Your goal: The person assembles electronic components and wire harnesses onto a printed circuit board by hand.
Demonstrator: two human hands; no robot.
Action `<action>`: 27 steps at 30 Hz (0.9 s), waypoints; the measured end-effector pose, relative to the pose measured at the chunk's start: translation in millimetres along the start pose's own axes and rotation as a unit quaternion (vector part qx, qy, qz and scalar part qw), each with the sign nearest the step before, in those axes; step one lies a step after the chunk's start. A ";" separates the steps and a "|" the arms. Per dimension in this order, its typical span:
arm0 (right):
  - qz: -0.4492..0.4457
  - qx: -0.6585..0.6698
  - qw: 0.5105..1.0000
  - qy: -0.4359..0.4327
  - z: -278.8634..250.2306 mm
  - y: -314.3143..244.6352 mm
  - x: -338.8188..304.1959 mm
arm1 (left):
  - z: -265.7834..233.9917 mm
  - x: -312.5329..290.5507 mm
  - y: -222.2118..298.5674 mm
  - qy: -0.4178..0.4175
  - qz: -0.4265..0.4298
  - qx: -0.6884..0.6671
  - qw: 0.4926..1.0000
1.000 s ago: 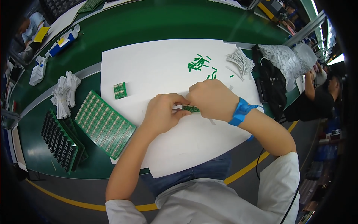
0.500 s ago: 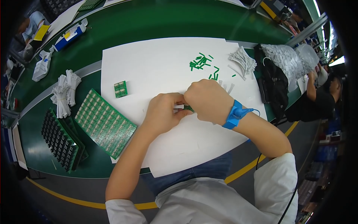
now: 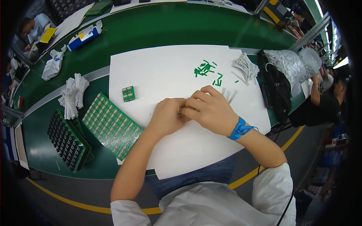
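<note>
My left hand [image 3: 168,116] and my right hand [image 3: 213,112] meet over the white sheet [image 3: 188,158], their thumbs and fingertips pinched together. Between them is a small circuit board piece, green with a white strip half a second ago; the fingers now hide nearly all of it. A blue wrist strap [image 3: 240,128] circles my right wrist. Just beyond that hand lie a few pale flat strips [image 3: 228,95]. Farther off are loose narrow green board pieces [image 3: 205,69]. A small block of joined circuit boards [image 3: 128,93] sits left of my left hand.
A large green circuit board panel [image 3: 112,126] lies at the left, beside stacked panels with black parts [image 3: 66,140] and bundled white cables [image 3: 70,98]. More white strands [image 3: 246,67] lie at the sheet's right. A black bag [image 3: 281,81] and clear plastic [image 3: 288,62] border the right side.
My right hand has turned from a closed fist shape, its fingers now bent over the left fingertips. The white strip and green piece have gone out of sight between them. The whole view has shifted slightly.
</note>
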State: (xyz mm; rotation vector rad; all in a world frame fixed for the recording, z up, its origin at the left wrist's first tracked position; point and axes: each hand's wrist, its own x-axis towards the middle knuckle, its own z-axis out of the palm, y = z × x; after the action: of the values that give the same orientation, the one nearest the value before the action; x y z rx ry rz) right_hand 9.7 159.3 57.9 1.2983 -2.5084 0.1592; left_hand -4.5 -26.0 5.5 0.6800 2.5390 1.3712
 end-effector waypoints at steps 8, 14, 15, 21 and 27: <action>0.088 0.216 0.972 0.034 -42.3 6.8 -2.1 | -2.4 -3.1 -0.2 -0.002 0.014 -0.053 0.999; 0.147 0.663 0.727 0.105 -38.9 3.7 -11.8 | -1.8 0.8 -3.3 -0.011 0.031 -0.024 0.999; 0.148 0.663 0.726 0.106 -39.3 1.2 -7.8 | -3.7 0.6 -0.7 -0.013 0.030 -0.024 0.999; 0.262 0.759 0.580 0.136 -43.0 15.0 6.0 | -6.2 -1.1 2.1 -0.033 0.006 -0.007 0.999; 0.297 0.485 0.823 -0.002 -40.2 11.5 14.4 | -4.1 -1.4 -0.4 -0.024 0.014 -0.025 0.999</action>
State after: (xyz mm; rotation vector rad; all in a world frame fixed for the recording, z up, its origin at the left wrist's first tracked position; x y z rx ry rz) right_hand 1.5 164.4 101.0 0.6378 -2.8029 1.7436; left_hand -4.8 -29.9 7.4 0.7316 2.4588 1.4055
